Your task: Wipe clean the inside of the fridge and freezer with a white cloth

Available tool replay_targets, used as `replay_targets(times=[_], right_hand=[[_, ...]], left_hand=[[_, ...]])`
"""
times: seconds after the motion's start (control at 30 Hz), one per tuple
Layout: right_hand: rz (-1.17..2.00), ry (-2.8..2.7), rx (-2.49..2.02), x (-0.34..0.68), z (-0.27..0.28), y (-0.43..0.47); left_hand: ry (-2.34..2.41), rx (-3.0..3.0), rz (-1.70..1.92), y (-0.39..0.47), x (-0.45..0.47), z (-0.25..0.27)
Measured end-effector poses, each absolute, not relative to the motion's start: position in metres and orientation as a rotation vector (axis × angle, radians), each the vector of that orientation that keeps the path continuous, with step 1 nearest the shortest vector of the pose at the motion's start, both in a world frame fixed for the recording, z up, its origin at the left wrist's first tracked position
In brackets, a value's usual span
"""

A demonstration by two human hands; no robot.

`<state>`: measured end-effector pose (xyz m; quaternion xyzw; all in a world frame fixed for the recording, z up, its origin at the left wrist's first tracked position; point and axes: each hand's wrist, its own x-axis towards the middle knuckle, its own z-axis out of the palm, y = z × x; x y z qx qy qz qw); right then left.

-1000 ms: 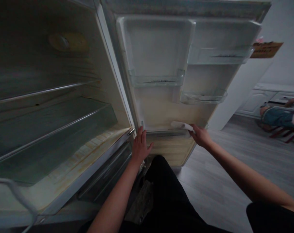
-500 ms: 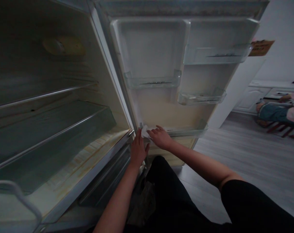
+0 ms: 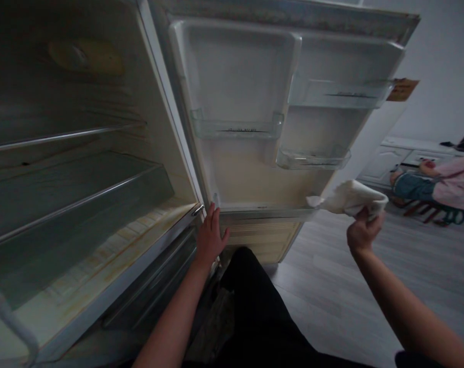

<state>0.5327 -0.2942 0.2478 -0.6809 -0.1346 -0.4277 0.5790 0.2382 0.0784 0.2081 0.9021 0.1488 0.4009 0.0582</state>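
Observation:
A white cloth (image 3: 356, 197) is gripped in my right hand (image 3: 364, 231), off to the right of the open fridge door (image 3: 250, 176). Its loose end trails left toward the outer end of the lowest door shelf (image 3: 266, 214). At that shelf's hinge end is my left hand (image 3: 211, 237), fingers apart and holding nothing. Its fingertips reach the shelf's left end; whether they press on it I cannot tell.
To the left stands the fridge interior with a glass shelf (image 3: 101, 209) and a stained floor ledge (image 3: 116, 255). More clear door shelves (image 3: 237, 128) hang above. At far right a person (image 3: 452, 179) sits on a low stool near white cabinets (image 3: 389, 156).
My right hand has swung right, away from the shelf's hinge end, taking the cloth with it. My left hand stays near the hinge. The view has shifted slightly.

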Motion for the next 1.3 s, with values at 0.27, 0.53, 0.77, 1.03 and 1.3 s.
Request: replay_targets(times=[0.27, 0.53, 0.77, 1.03, 1.3], right_hand=[[-0.054, 0.148, -1.162, 0.511, 0.212, -0.225], [0.348, 0.034, -0.892, 0.491, 0.208, -0.160], [0.893, -0.081, -0.949, 0.480, 0.191, -0.139], [1.340, -0.203, -0.809, 0.438, 0.176, -0.044], [1.305, -0.376, -0.763, 0.370, 0.170, 0.027]], left_hand=[[0.464, 2.743, 1.176, 0.080, 0.236, 0.209], [0.478, 2.764, 1.134, 0.080, 0.236, 0.209], [0.474, 2.787, 1.129, 0.076, 0.243, 0.211], [0.489, 2.820, 1.088, 0.074, 0.245, 0.212], [0.483, 2.806, 1.115, 0.079, 0.241, 0.208]])
